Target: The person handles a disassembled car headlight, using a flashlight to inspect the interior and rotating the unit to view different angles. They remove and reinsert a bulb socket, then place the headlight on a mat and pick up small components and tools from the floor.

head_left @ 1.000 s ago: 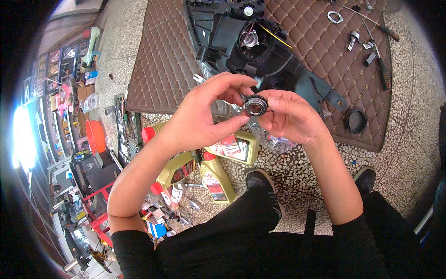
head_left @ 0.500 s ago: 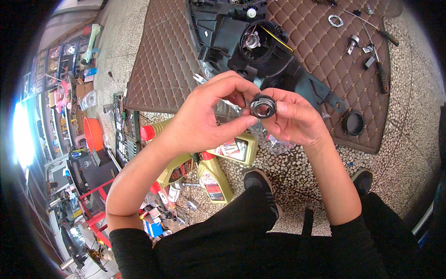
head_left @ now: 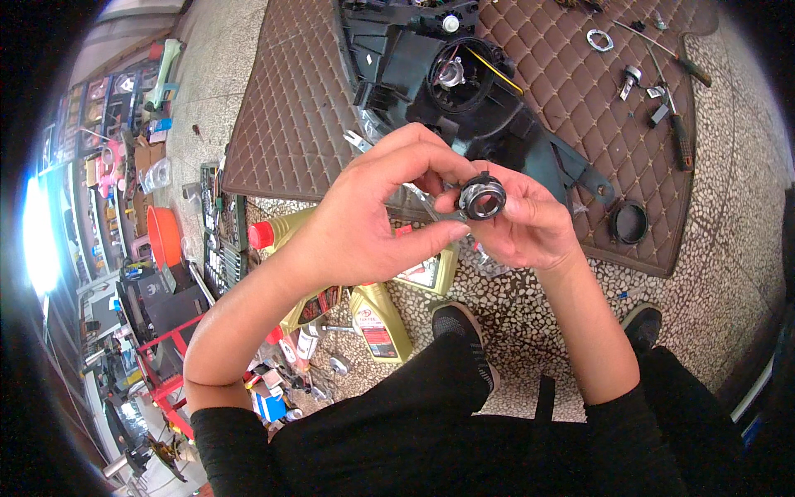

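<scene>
A small black ring-shaped part [head_left: 483,199] with a glossy inner rim is up between my hands, its round opening toward me. My right hand [head_left: 530,217] grips it from the right, thumb on its edge and fingers behind. My left hand [head_left: 360,203] curls round its left side. The left index and middle fingertips meet the part, while the thumb lies just below it. Beyond my hands a black headlight housing [head_left: 530,137] lies back side up, with a round opening that shows a metal bulb seat [head_left: 450,74] and a yellow wire [head_left: 497,70].
A quilted brown mat [head_left: 286,124] lies under the housing. On it are a black round cap [head_left: 628,222], a metal ring [head_left: 599,40], a bulb [head_left: 631,81] and screwdrivers [head_left: 681,141]. Yellow-green bottles [head_left: 381,323] stand near my left forearm, beside a tool case [head_left: 224,240].
Both hands have shifted slightly right with the ring-shaped part, which is turned a little. My left thumb has come slightly away from its lower edge.
</scene>
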{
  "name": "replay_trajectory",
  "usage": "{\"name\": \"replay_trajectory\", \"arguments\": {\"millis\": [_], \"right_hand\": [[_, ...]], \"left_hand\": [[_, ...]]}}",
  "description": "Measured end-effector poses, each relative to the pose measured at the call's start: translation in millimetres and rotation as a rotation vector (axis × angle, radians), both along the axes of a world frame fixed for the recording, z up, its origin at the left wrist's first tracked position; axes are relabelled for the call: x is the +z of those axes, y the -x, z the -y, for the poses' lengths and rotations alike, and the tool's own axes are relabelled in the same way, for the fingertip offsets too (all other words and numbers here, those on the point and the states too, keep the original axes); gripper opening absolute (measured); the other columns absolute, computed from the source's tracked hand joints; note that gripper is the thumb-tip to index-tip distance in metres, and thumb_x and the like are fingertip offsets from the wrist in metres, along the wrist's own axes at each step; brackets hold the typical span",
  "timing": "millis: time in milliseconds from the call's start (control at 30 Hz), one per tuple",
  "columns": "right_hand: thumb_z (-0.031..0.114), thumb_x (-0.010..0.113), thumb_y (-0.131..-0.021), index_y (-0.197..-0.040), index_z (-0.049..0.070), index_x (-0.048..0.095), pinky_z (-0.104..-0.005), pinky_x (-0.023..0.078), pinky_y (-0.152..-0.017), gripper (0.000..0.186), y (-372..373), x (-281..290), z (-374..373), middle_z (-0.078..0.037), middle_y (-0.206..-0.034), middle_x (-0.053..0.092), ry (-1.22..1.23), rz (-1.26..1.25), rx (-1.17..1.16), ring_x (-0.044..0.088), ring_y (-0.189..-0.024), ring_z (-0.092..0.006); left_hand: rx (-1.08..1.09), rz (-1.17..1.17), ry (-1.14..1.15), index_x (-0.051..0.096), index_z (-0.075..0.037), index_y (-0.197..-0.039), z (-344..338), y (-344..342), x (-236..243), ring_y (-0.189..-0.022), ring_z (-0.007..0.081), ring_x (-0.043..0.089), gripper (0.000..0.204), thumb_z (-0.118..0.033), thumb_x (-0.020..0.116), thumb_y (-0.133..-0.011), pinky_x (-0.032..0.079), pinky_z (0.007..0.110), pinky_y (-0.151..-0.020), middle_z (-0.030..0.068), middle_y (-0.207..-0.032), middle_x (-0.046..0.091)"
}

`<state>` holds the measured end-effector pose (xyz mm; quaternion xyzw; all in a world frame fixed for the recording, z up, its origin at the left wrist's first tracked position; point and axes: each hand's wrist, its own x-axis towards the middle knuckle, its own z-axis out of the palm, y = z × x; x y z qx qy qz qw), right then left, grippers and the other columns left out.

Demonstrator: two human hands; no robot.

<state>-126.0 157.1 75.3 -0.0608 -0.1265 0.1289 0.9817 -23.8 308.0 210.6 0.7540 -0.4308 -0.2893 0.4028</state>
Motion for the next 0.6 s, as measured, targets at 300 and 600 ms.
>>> {"name": "replay_trajectory", "arguments": {"millis": [300, 600], "right_hand": [[0.02, 0.059, -0.094, -0.135, -0.004, 0.041, -0.0212, 0.039, -0.043, 0.05, 0.9, 0.1, -4.5, -0.026, -0.131, 0.054, -0.041, 0.066, 0.017, 0.05, -0.048, -0.0113], [0.013, 0.062, -0.092, -0.14, -0.002, 0.039, -0.0214, 0.045, -0.053, 0.056, 0.6, 3.0, 12.2, -0.017, -0.131, 0.059, 0.088, -0.011, 0.003, 0.062, -0.079, -0.0136]], "left_hand": [[-0.021, 0.163, -0.047, 0.066, -0.003, -0.102, 2.7, 7.7, 10.5, -0.083, 0.0166, 0.059, 0.03, -0.004, 0.075, -0.074, 0.05, 0.03, -0.076, 0.0089, -0.099, 0.057], [-0.044, 0.361, -0.035, 0.068, -0.005, -0.099, 1.6, 5.4, 7.8, -0.082, 0.0189, 0.06, 0.027, -0.004, 0.076, -0.073, 0.05, 0.03, -0.072, 0.009, -0.094, 0.059]]}}
